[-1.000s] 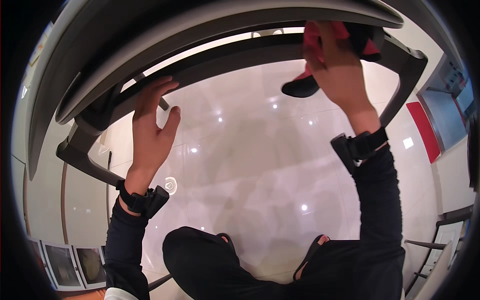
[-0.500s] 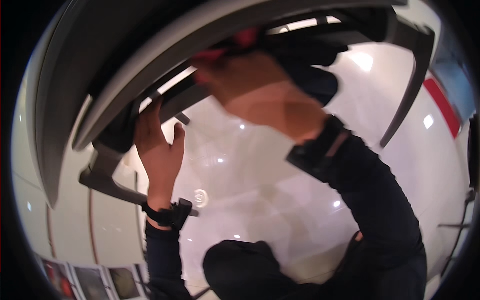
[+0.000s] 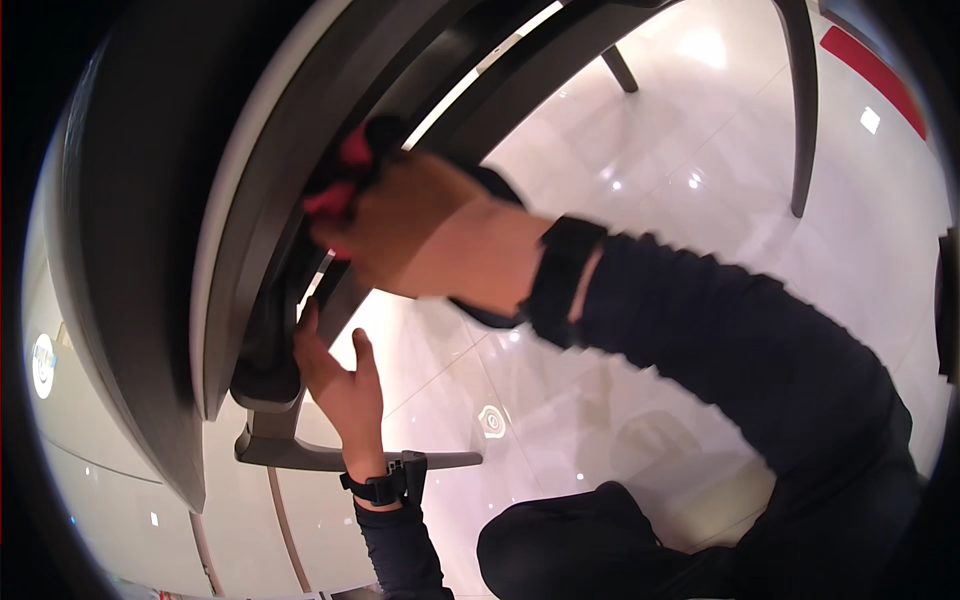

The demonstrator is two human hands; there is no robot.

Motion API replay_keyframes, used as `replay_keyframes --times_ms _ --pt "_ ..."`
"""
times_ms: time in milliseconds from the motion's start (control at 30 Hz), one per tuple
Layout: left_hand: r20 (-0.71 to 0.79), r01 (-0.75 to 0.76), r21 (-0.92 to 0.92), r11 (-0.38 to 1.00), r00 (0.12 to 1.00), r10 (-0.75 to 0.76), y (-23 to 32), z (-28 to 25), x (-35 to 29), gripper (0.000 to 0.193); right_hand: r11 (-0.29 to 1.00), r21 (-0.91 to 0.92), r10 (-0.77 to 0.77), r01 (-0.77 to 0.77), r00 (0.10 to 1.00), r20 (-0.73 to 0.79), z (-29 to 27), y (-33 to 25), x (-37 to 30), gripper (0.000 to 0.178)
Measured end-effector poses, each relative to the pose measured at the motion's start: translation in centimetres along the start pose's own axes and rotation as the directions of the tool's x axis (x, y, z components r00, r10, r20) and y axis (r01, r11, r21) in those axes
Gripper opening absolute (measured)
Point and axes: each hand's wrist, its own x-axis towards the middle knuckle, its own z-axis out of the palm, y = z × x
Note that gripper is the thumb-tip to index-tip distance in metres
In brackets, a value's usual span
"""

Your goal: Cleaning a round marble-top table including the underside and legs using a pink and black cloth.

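— Where are we on the table's underside?
— Our right hand (image 3: pixel 420 235) is closed around the red cloth (image 3: pixel 345 175), pressing it against the dark rail (image 3: pixel 300 250) under the table edge (image 3: pixel 225 200). Our left hand (image 3: pixel 340 375) braces the frame (image 3: pixel 270 385), fingers spread, though blur hides some.
— Then we wipe along the rail with steady pressure.

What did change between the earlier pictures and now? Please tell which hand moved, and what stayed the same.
The right hand, holding the red cloth, moved from the right end of the dark table frame across to its left part, close above the left hand. The view also turned, so the table edge now runs steeply. The left hand stayed pressed against the frame's underside, and the cloth stayed in the right hand.
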Motion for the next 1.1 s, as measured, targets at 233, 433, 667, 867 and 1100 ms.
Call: replay_keyframes --times_ms 233,433,667,867,1100 --pt "-0.088 -0.016 -0.116 0.993 0.996 0.006 0.2 1.7 0.2 0.053 0.825 -0.565 -0.168 0.029 0.966 -0.195 -7.0 15.1 -5.9 0.033" --pt "-0.054 0.007 -0.183 0.983 0.998 -0.017 -0.8 1.3 -0.8 0.067 0.868 -0.494 -0.081 -0.049 0.968 -0.238 -7.5 12.7 -4.2 0.032" --pt "-0.012 0.083 -0.162 0.983 0.996 -0.086 -3.4 0.2 -3.4 0.046 0.948 -0.269 -0.258 0.172 0.909 -0.328 0.1 5.9 0.1 0.029" --pt "-0.093 0.204 -0.260 0.944 0.968 -0.235 -4.6 0.3 -3.6 0.036 0.965 -0.072 -0.255 0.250 0.853 -0.456 9.3 -3.2 3.7 0.043" --pt "-0.191 0.279 -0.427 0.860 0.902 -0.388 -6.8 0.5 -5.8 0.029 0.498 0.867 0.297 0.014 0.937 -0.186 13.0 -13.8 4.2 0.027"
